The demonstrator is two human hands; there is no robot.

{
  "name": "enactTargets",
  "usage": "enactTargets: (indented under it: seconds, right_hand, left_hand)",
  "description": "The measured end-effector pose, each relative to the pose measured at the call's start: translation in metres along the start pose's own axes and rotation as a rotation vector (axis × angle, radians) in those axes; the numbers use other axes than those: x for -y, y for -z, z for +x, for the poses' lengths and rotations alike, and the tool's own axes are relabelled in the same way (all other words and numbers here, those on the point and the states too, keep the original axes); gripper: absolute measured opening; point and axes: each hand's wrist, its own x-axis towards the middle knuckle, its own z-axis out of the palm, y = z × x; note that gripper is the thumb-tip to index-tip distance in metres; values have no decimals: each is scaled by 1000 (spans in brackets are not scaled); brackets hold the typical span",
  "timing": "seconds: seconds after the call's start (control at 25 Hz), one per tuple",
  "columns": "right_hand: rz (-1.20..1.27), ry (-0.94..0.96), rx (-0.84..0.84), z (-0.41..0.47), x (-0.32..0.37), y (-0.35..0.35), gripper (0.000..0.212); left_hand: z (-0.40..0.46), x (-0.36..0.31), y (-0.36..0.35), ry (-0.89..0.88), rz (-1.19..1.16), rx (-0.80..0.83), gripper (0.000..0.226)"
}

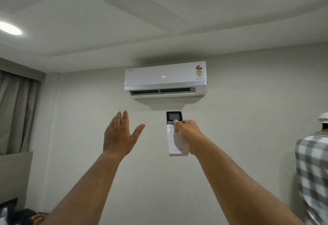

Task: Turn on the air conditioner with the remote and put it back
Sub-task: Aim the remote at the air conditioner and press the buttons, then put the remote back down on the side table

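A white split air conditioner [165, 80] hangs high on the wall. Its front panel shows a lit "24" and the bottom flap is open. My right hand [188, 134] holds a white remote [174, 143] with a dark screen at its top, upright and pointed at the unit. My thumb rests on the buttons just under the screen. My left hand [119, 136] is raised beside it, to the left, flat with fingers apart and nothing in it.
A person in a checked shirt [312, 171] stands at the right edge. Grey curtains [16, 111] hang at the left. A white ceiling fan blade [134, 3] and a round ceiling light [9, 29] are overhead. Dark items lie at bottom left.
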Motion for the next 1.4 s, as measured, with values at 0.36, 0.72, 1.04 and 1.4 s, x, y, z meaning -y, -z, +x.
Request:
enactTargets:
  seconds: [0.36,0.72,1.04,1.4]
  right_hand:
    - [-74,-27,-12,-12,-84,-22,27]
    - [-124,-324,18,-54,-226,-27,31]
    - [-151,-677,51,-140,-372,7,22]
    - [-324,-967,30,-291,-571,30,20]
  left_hand:
    - [-88,-53,-44,487,-980,382,23]
    - [-203,-23,-116,772,-963,609,19]
    - [-355,-2,-174,951,-839,915,22]
    - [-579,37,-218,1251,-623,1165,20]
